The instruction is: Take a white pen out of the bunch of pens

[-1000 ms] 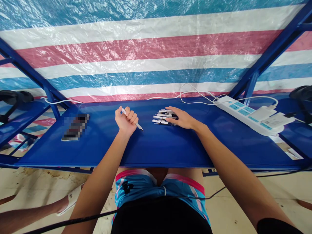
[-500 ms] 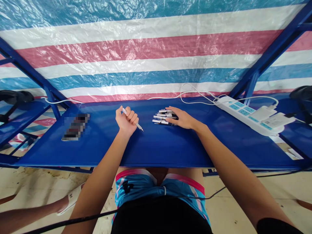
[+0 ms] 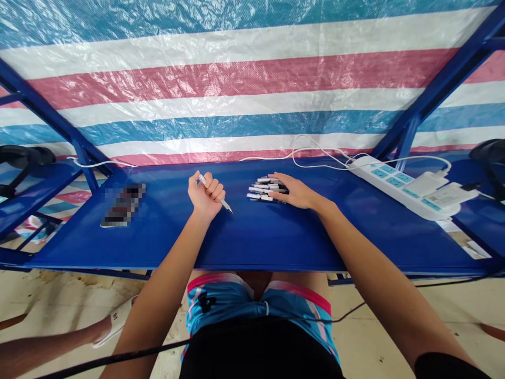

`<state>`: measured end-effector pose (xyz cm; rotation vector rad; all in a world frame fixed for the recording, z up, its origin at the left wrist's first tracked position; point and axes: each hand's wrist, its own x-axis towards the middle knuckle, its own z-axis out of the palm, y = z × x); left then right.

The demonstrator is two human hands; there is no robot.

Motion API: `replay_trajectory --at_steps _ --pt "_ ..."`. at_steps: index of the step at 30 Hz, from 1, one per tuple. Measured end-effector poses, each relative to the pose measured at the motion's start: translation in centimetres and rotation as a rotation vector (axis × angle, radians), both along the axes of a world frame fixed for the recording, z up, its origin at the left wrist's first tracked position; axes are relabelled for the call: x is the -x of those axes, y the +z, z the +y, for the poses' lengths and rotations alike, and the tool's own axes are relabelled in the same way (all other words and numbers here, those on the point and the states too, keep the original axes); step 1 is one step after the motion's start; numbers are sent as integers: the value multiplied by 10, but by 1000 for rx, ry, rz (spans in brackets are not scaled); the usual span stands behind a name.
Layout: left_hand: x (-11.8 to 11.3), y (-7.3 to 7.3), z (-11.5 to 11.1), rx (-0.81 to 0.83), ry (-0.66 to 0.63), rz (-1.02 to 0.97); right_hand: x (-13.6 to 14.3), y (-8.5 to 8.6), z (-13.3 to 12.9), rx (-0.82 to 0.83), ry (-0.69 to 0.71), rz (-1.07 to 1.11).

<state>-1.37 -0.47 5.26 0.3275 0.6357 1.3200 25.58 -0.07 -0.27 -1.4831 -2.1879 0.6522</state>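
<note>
My left hand point(image 3: 205, 195) rests as a fist on the blue table point(image 3: 252, 237), closed around a thin white pen point(image 3: 224, 204) whose tip points right and toward me. To its right lies a small pile of several pens point(image 3: 262, 190) with white and dark barrels. My right hand point(image 3: 295, 192) lies flat at the pile's right side, fingers touching the pens. I cannot see whether it grips any of them.
A phone point(image 3: 121, 205) lies at the table's left. A white power strip point(image 3: 398, 184) with chargers and white cables point(image 3: 315, 152) sits at the back right. Blue frame bars rise on both sides before a striped tarp. Another person's foot in a white sandal point(image 3: 114, 321) is on the floor at left.
</note>
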Motion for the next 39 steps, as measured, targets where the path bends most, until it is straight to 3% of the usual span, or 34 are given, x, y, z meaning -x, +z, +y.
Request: replay_trajectory --at_steps 39 --pt "-2 2 0 -18 -79 110 -3 -4 2 -1 4 -23"
